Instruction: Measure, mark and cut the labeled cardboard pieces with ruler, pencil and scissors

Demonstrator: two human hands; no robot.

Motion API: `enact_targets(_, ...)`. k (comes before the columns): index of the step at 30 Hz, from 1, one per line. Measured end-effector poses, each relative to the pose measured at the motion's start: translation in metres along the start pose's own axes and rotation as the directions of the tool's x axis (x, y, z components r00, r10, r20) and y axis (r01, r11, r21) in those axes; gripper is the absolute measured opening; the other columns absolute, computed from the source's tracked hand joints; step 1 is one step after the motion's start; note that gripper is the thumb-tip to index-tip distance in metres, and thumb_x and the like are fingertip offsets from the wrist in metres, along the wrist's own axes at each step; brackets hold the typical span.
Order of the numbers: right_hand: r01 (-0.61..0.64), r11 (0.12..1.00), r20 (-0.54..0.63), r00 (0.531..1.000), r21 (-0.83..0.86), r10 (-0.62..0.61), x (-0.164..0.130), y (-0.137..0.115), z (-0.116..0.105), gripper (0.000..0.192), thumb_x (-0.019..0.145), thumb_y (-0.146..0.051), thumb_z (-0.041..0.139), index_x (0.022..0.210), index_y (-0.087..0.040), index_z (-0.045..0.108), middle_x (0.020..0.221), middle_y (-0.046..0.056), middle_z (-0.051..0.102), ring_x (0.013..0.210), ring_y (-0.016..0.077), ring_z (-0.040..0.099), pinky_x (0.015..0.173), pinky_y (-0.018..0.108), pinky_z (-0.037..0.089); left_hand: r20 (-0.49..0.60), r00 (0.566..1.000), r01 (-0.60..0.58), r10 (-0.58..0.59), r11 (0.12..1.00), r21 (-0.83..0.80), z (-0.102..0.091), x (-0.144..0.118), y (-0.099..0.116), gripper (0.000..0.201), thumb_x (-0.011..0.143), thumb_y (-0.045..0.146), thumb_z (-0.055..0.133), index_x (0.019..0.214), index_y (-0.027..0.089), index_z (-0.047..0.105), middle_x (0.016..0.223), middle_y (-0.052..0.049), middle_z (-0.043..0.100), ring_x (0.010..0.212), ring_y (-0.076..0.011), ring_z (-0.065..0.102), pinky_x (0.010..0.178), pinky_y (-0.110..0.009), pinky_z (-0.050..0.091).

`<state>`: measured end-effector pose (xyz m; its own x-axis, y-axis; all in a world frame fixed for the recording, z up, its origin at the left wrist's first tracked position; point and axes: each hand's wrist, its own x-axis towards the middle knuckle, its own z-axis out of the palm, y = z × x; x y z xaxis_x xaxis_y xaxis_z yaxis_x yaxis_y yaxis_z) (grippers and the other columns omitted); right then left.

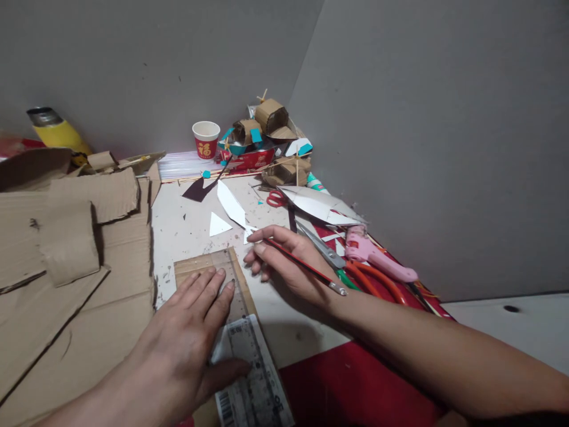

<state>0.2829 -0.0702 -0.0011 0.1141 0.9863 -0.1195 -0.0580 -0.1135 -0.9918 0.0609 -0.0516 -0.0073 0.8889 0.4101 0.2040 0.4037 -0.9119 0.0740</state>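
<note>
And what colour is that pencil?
The pencil is red and black; the head view shows it best.

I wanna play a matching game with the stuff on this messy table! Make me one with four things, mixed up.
Things:
1. pencil
2. cup
3. glue gun
4. bottle

Colours and places:
A. pink
B. mostly yellow
C. held in the right hand
D. red and white, with a gold character

Right pairs: 1-C, 2-D, 3-A, 4-B
</note>
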Motion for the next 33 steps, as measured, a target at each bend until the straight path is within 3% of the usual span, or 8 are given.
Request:
enact_targets(8, 0.000, 1.000, 0.000, 1.000, 0.010, 0.000, 0.001, 0.001, 0.000, 0.014, 0.093, -0.028, 0.058, 0.103, -0.019, 0.061, 0.082, 0.004, 0.068, 0.067, 0.0122, 0.061, 0.058, 0.024, 0.047, 0.022, 1.000, -0.010, 0.011, 1.000, -0.017, -0.001, -0.001, -0.003, 0.083, 0.080, 0.059, 0.065, 0.140, 0.005, 0.045, 0.145, -0.023, 0.051, 0.131, -0.0384, 0.051, 0.102, -0.055, 0.049)
enact_targets(13, -0.015, 1.000, 0.001, 1.000, 0.019, 0.015, 0.002, 0.000, 0.000, 0.012, 0.093, -0.026, 0.057, 0.102, -0.019, 0.060, 0.082, 0.003, 0.068, 0.066, 0.0112, 0.060, 0.057, 0.023, 0.047, 0.012, 1.000, 0.000, 0.001, 0.997, -0.083, 0.000, -0.004, -0.005, 0.084, 0.081, 0.054, 0.067, 0.144, 0.009, 0.034, 0.144, -0.020, 0.053, 0.134, -0.0343, 0.048, 0.110, -0.053, 0.039)
enact_targets(19, -0.003, 0.999, 0.010, 1.000, 0.041, 0.002, 0.002, 0.003, 0.000, 0.012, 0.093, -0.025, 0.058, 0.102, -0.018, 0.061, 0.081, 0.003, 0.069, 0.066, 0.0103, 0.061, 0.057, 0.021, 0.047, 0.035, 0.999, 0.024, -0.020, 0.990, -0.136, -0.002, -0.004, -0.009, 0.093, 0.076, 0.058, 0.072, 0.144, 0.012, 0.029, 0.145, -0.019, 0.052, 0.134, -0.0348, 0.045, 0.111, -0.052, 0.035)
enact_targets(24, -0.008, 0.999, 0.032, 0.999, 0.052, 0.006, 0.002, 0.003, -0.001, 0.017, 0.092, -0.028, 0.059, 0.103, -0.016, 0.063, 0.077, 0.003, 0.069, 0.063, 0.0101, 0.062, 0.057, 0.021, 0.048, 0.054, 0.998, 0.048, -0.038, 0.982, -0.182, -0.006, -0.001, -0.009, 0.095, 0.071, 0.054, 0.078, 0.143, 0.014, 0.029, 0.140, -0.017, 0.056, 0.129, -0.0342, 0.049, 0.107, -0.051, 0.039)
enact_targets(29, 0.000, 0.999, 0.023, 1.000, 0.050, -0.001, 0.001, 0.001, -0.001, 0.028, 0.090, -0.040, 0.061, 0.093, -0.013, 0.068, 0.062, 0.001, 0.065, 0.048, 0.0079, 0.054, 0.048, 0.020, 0.046, 0.028, 0.999, 0.032, -0.027, 0.979, -0.202, -0.008, -0.002, -0.011, 0.083, 0.075, 0.052, 0.076, 0.138, 0.017, 0.035, 0.142, -0.017, 0.055, 0.130, -0.0344, 0.048, 0.107, -0.051, 0.039)
enact_targets(33, -0.096, 0.994, 0.049, 0.994, 0.051, 0.093, -0.002, 0.000, 0.002, 0.025, 0.086, -0.037, 0.063, 0.081, -0.013, 0.068, 0.060, -0.001, 0.062, 0.044, 0.0060, 0.051, 0.042, 0.017, 0.042, 0.007, 1.000, 0.009, -0.008, 0.974, -0.227, -0.010, -0.002, -0.014, 0.073, 0.080, 0.048, 0.072, 0.135, 0.017, 0.037, 0.142, -0.018, 0.054, 0.131, -0.0339, 0.048, 0.105, -0.051, 0.041)
